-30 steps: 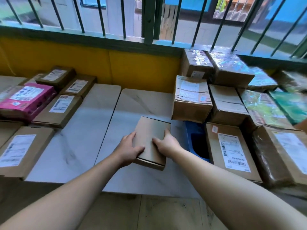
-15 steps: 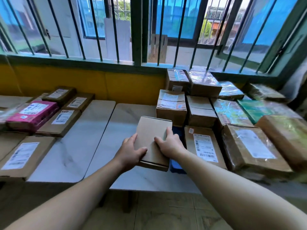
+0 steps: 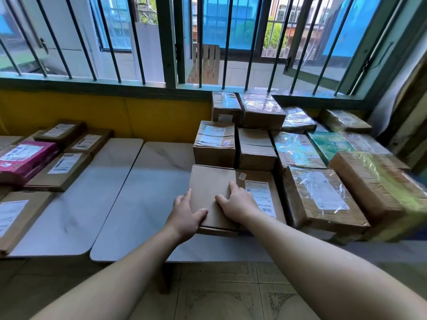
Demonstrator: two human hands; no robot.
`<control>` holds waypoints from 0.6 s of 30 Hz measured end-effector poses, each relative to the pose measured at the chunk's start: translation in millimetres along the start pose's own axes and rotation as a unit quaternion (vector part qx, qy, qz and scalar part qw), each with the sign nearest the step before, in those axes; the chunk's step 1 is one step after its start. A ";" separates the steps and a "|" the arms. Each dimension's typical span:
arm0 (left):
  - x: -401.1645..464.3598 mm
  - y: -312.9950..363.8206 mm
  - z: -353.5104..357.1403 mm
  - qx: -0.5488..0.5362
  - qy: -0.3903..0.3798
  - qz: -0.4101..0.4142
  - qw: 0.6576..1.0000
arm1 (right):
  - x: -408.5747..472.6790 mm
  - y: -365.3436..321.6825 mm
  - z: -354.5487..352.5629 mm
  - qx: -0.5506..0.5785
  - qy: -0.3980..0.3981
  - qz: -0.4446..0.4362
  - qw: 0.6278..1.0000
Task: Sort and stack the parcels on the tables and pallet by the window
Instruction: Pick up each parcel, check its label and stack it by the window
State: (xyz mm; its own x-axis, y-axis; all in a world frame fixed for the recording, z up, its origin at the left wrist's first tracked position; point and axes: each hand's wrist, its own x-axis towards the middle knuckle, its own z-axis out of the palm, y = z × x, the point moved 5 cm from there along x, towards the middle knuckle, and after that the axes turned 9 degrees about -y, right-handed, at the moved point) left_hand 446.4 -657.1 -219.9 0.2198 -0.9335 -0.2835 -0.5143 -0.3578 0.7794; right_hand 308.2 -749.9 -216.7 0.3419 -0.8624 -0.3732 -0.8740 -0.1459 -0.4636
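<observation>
Head view
Held parcel: plain brown flat cardboard box (image 3: 211, 192), no label on its top face, at the right edge of the marble-topped table (image 3: 147, 181), its far end just beside the labelled flat box (image 3: 262, 195); whether it rests on anything cannot be told.
Left hand: left hand (image 3: 184, 214) grips the near left corner of the plain brown flat cardboard box, thumb laid over the top face, fingers along the left side.
Right hand: right hand (image 3: 238, 203) lies on the box's right side, thumb on the top face, fingers curled over the right edge.
Right-hand stack: tall taped carton (image 3: 215, 144) with a white label on top, directly behind the held box; ribbed brown carton (image 3: 255, 148) touching it on the right; two film-wrapped cartons (image 3: 261, 110) behind these, against the window sill.
Further right: large film-wrapped parcel (image 3: 321, 197) with a white label, beside the labelled flat box; green film-wrapped parcel (image 3: 329, 143) behind it; more wrapped parcels to the right, blurred.
Left table: second table (image 3: 78, 204) touching the first; pink parcel (image 3: 25, 158) with a white label; flat brown labelled boxes (image 3: 62, 167) around it; one flat labelled box (image 3: 16, 215) at the near left edge.
Background: barred window (image 3: 208, 42) above a yellow wall (image 3: 138, 116); tiled floor (image 3: 231, 292) below the tables.
</observation>
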 end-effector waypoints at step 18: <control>36.5 -9.9 6.6 0.017 -0.057 -0.018 0.998 | 17.0 1.8 4.7 -0.093 0.009 0.028 0.995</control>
State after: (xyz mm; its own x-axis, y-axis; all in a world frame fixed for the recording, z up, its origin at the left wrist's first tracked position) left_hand 454.0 -687.8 -241.6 0.1433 -0.9162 -0.3741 -0.5370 -0.3895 0.7483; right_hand 314.0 -762.6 -227.6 0.2868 -0.8797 -0.3794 -0.9407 -0.1837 -0.2851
